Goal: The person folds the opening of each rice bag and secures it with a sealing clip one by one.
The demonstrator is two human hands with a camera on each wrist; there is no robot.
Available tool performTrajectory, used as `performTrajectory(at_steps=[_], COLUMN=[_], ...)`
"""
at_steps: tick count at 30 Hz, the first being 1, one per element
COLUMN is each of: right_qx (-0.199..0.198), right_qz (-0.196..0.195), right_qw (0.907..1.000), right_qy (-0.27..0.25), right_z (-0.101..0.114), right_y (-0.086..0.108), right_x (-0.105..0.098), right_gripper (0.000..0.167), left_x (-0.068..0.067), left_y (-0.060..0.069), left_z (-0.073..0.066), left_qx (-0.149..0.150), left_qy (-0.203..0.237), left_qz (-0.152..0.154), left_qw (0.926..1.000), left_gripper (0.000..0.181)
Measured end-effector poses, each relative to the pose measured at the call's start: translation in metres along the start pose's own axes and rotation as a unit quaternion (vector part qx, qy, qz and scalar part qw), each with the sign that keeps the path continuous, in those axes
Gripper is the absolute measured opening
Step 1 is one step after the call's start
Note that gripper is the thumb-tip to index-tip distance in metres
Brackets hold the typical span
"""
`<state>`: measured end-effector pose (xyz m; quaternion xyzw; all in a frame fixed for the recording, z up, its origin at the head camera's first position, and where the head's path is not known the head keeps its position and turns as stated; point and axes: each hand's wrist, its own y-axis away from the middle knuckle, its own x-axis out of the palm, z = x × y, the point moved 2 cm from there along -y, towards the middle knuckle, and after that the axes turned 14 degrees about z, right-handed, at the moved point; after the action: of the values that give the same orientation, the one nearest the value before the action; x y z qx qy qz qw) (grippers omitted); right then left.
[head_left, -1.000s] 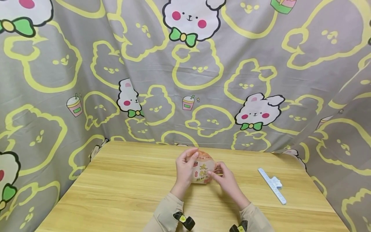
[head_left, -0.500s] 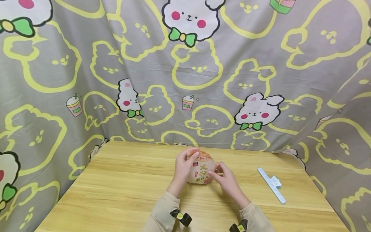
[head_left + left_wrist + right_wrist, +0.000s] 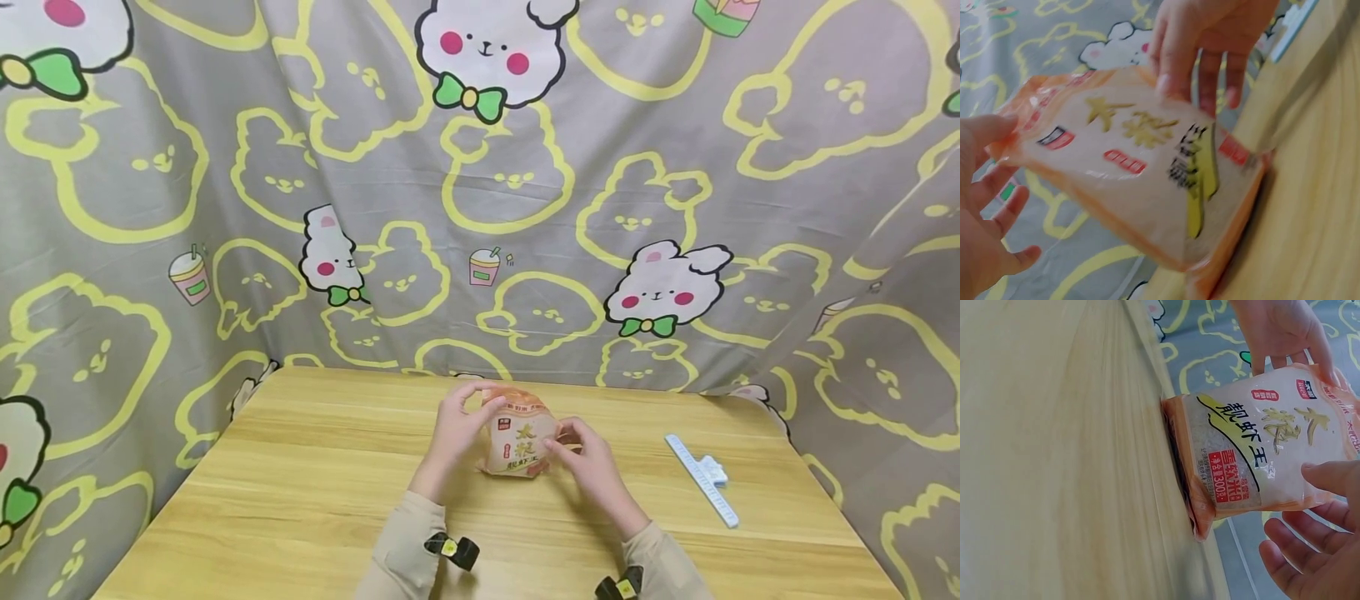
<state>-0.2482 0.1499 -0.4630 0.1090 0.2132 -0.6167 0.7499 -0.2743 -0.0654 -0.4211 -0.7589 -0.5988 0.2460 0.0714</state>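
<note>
A small clear plastic bag of rice [image 3: 516, 442] with orange edges and gold lettering stands upright on the table, its printed face toward me. At its upper left corner my left hand [image 3: 453, 433] pinches the film between thumb and index finger. The left wrist view shows the other fingers of that hand spread away from the bag [image 3: 1129, 156]. On the opposite side my right hand [image 3: 588, 467] holds the right edge, thumb on the front. Seen from the right wrist, the bag's base [image 3: 1188, 469] touches the table.
A light blue bag clip [image 3: 701, 482] with a long ruler-like bar lies on the wooden table [image 3: 300, 492], to the right of my right hand. Grey curtain [image 3: 405, 183] with cartoon animals hangs behind the table and along both sides.
My left hand and forearm have shifted left along the bag's top, uncovering more of its upper left face. The right hand stays at the right edge.
</note>
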Motion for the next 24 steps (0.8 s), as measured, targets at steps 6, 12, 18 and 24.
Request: performTrajectory(at_steps=[6,12,18,24], right_qx=[-0.002,-0.005,-0.012,-0.017], right_qz=[-0.004,-0.009,-0.012,-0.017], right_qw=[1.0,0.9999,0.9997,0.9996], right_qy=[0.004,0.013,0.015,0.015], right_z=[0.002,0.003,0.002,0.002], right_y=[0.001,0.001,0.0,-0.001], right_x=[-0.003,-0.005,-0.007,-0.007], right_gripper=[0.016,0.015,0.013,0.009], left_x=[-0.012,-0.021,-0.027,-0.029], left_y=[0.0,0.002,0.004,0.003], left_z=[-0.002,-0.006,-0.008,-0.008], left_qx=[0.027,0.06,0.068,0.074], left_qy=[-0.059,-0.136,-0.176,-0.192], left_qz=[0.029,0.04,0.054,0.06], left_qw=[0.9974,0.9881,0.9805,0.9768], left_gripper=[0.025,0.02,0.016,0.015])
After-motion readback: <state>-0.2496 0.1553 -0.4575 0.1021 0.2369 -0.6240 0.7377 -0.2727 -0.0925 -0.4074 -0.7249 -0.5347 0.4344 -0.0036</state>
